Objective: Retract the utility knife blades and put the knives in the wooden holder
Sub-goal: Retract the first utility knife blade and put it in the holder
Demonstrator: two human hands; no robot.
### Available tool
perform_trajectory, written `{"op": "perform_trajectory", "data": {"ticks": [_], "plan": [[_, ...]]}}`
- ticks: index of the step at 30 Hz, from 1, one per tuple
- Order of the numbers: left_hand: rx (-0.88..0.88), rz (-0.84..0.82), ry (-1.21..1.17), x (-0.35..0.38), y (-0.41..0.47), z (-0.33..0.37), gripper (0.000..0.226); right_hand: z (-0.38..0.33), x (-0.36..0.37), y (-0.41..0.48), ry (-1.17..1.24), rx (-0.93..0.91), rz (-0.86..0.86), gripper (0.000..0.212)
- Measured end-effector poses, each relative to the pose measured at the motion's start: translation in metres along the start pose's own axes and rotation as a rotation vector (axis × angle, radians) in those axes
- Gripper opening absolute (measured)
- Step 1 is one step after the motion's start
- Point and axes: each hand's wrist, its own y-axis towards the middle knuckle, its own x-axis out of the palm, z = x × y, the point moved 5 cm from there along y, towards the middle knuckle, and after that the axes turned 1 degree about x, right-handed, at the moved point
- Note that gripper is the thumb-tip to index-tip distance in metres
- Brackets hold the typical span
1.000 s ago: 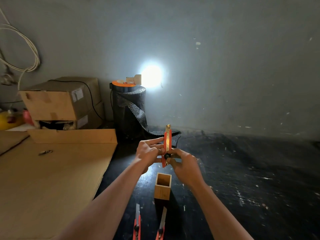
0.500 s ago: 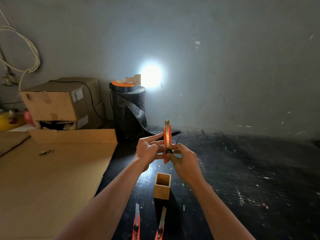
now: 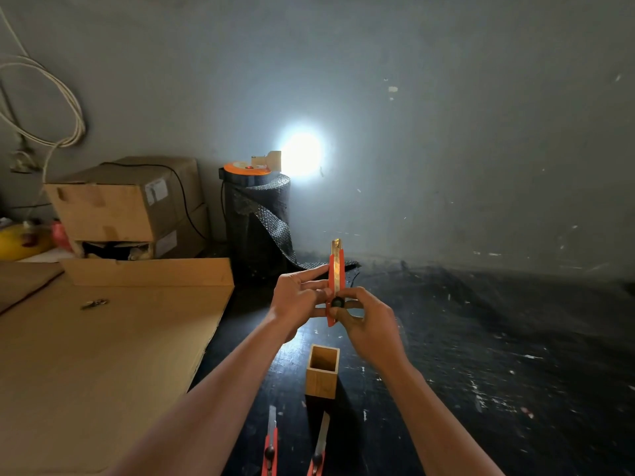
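I hold an orange utility knife [image 3: 336, 269] upright in front of me, above the table. My left hand [image 3: 298, 297] pinches its body from the left. My right hand [image 3: 371, 328] grips the lower end, thumb on the black slider knob. Only a short tip of blade shows at the top. An empty square wooden holder [image 3: 322, 371] stands on the dark table just below my hands. Two more orange knives lie near the bottom edge with blades extended, one on the left [image 3: 270, 441] and one on the right [image 3: 319, 444].
A flat sheet of cardboard [image 3: 103, 355] covers the left of the table. Behind it stand stacked cardboard boxes [image 3: 127, 204] and a black roll of bubble wrap [image 3: 257, 221] against the wall. The dark tabletop [image 3: 498, 355] stretches to the right.
The blade sticking out of the top of the held knife has grown shorter. My hands and the knife have stayed in about the same place.
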Motion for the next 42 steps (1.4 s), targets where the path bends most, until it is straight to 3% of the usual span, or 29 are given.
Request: {"op": "perform_trajectory", "data": {"ticks": [33, 37, 42], "plan": [[-0.001, -0.018, -0.035, -0.011, 0.002, -0.007, 0.049, 0.006, 0.018, 0.01, 0.023, -0.025, -0.006, 0.022], [-0.002, -0.032, -0.074, -0.013, 0.002, -0.016, 0.046, 0.007, 0.013, 0.024, 0.164, 0.006, 0.043, 0.034], [-0.031, -0.069, -0.109, -0.01, 0.002, -0.033, 0.048, 0.016, 0.013, 0.049, 0.162, 0.033, 0.074, 0.044]]}}
